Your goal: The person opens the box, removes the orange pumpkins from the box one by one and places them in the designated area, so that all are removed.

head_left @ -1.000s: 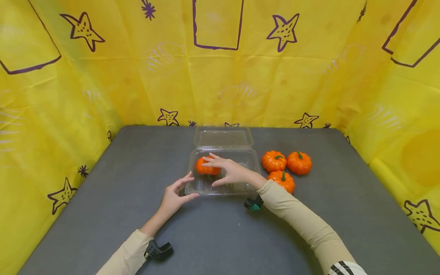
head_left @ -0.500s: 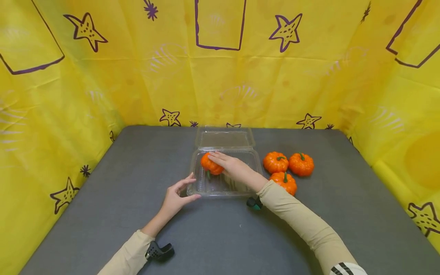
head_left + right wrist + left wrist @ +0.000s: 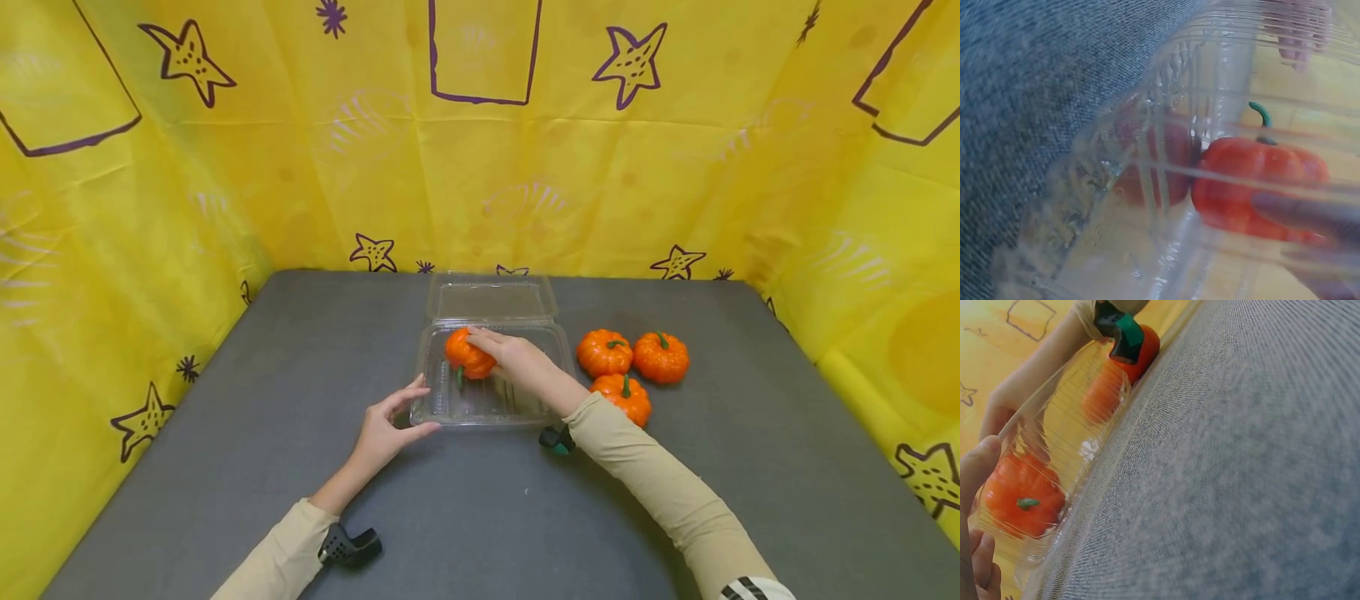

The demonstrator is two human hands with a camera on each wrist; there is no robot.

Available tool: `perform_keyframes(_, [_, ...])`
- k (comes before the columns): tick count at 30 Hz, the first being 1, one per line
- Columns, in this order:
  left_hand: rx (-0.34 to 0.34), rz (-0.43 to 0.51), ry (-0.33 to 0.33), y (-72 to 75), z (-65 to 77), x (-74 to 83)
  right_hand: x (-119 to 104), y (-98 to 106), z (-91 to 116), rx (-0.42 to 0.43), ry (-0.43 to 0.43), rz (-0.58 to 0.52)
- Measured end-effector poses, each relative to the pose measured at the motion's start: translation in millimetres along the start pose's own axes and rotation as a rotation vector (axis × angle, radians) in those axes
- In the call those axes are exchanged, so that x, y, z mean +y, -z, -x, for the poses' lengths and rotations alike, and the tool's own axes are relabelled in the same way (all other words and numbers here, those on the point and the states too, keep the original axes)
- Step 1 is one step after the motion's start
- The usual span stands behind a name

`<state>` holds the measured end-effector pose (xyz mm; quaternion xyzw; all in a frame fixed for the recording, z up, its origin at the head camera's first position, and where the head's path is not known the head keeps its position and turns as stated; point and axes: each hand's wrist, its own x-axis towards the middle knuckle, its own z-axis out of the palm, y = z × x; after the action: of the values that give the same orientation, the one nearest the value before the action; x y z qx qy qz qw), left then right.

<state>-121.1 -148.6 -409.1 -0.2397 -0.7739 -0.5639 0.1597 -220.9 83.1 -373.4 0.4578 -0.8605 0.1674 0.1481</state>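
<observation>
A clear plastic clamshell container [image 3: 450,408] lies opened on the table, its lid [image 3: 491,297] folded back. Within the base is a small orange pumpkin [image 3: 465,354], tilted so its green stem points toward me. My right hand [image 3: 523,368] reaches in from the right and grips this pumpkin. In the right wrist view a finger [image 3: 1297,212] lies against the pumpkin [image 3: 1247,181], seen through the clear wall. My left hand [image 3: 381,432] holds the container's near left corner, thumb along the front rim and fingers at the left side.
Three more orange pumpkins stand close together right of the container: one at the back left [image 3: 603,353], one at the back right [image 3: 661,357], one in front [image 3: 624,400], partly behind the right sleeve. Grey cloth [image 3: 487,517] covers the table; yellow fabric [image 3: 480,183] hangs around it.
My right hand has closed on the pumpkin inside the container. The pumpkin has tipped, its stem now toward me, and shifted slightly right. The left hand stays at the corner.
</observation>
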Motion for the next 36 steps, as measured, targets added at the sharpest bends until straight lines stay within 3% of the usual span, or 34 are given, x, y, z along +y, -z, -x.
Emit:
perform_keyframes(5, [0.005,-0.031,-0.015,-0.9,0.2,-0.1,3,3,1,-0.048,-0.030,-0.023])
perform_keyframes(13, [0.018,-0.038,-0.031,-2.1,1.2,-2.1,6,7,4,-0.107,-0.061,-0.164])
perform_keyframes(21, [0.017,-0.042,-0.039,-1.3,1.4,-1.6,8,3,11,-0.077,-0.091,-0.265])
perform_keyframes(36, [0.016,-0.044,-0.061,-1.2,-1.1,-2.1,13,6,28,-0.022,-0.161,-0.294])
